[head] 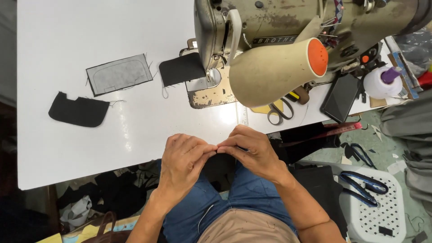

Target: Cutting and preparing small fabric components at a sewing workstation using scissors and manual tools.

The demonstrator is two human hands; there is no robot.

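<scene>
Hands pinching dark fabric at the counter's near edge
I see my left hand [183, 159] and right hand [252, 150] meet, fingers closed on a small black fabric piece [223, 152] over my lap, sewing machine [270, 40] far beyond

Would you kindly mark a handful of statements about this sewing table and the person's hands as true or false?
1. Both hands, left hand and right hand, meet fingertip to fingertip at the table's near edge. True.
2. The hands pinch a small dark piece between them. True, though most of it is hidden.
3. The black fabric piece with a rounded corner lies under the sewing machine's needle. False: it lies apart at the left of the table; a different black fabric square sits by the sewing machine.
4. The grey fabric panel is held in the left hand. False: it lies flat on the table, untouched.
5. Scissors lie on the table, right of the hands. True.
</scene>
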